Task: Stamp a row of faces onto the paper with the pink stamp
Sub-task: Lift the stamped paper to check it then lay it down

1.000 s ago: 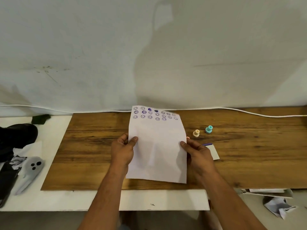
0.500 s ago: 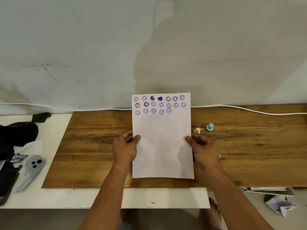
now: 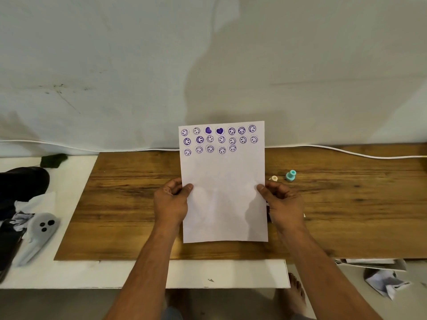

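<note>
The white paper sheet [image 3: 223, 195] is held upright at frame centre above the wooden board [image 3: 129, 204], with the left hand [image 3: 172, 202] pinching its left edge and the right hand [image 3: 283, 202] pinching its right edge, each thumb lying on the front face. Three rows of purple stamped faces [image 3: 219, 139], including two solid hearts in the top row, occupy the upper part of the sheet, well above both hands; the third row is incomplete. A cream stamp [image 3: 274, 178] and a teal stamp [image 3: 290, 175] stand on the board just above the right hand, and no pink stamp can be identified
</note>
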### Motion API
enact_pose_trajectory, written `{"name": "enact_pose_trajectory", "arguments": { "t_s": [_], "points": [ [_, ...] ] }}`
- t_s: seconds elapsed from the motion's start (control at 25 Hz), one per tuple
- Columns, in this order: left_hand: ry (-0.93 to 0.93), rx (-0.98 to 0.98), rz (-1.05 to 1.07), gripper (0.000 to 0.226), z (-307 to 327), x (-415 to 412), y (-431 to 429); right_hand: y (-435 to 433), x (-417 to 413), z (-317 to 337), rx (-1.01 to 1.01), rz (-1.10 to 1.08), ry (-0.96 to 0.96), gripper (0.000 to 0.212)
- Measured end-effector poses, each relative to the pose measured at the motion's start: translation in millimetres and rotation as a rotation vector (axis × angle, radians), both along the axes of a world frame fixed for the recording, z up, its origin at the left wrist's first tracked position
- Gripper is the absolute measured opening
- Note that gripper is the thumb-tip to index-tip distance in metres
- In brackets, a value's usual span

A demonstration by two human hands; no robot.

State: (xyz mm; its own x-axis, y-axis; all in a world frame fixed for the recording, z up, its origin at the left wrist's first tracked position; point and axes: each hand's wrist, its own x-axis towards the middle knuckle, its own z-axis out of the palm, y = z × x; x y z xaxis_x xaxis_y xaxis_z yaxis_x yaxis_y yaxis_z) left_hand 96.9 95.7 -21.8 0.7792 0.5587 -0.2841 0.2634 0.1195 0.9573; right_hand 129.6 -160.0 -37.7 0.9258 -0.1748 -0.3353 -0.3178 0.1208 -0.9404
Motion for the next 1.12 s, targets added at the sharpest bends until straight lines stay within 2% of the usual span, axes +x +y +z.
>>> {"name": "enact_pose_trajectory", "arguments": {
  "t_s": [1.12],
  "points": [
    [-0.022,-0.044,0.041,0.017,9.3,0.7,-0.5,3.7,3.0,7.2,0.025,-0.026,-0.008,0.013]
  ]
}}
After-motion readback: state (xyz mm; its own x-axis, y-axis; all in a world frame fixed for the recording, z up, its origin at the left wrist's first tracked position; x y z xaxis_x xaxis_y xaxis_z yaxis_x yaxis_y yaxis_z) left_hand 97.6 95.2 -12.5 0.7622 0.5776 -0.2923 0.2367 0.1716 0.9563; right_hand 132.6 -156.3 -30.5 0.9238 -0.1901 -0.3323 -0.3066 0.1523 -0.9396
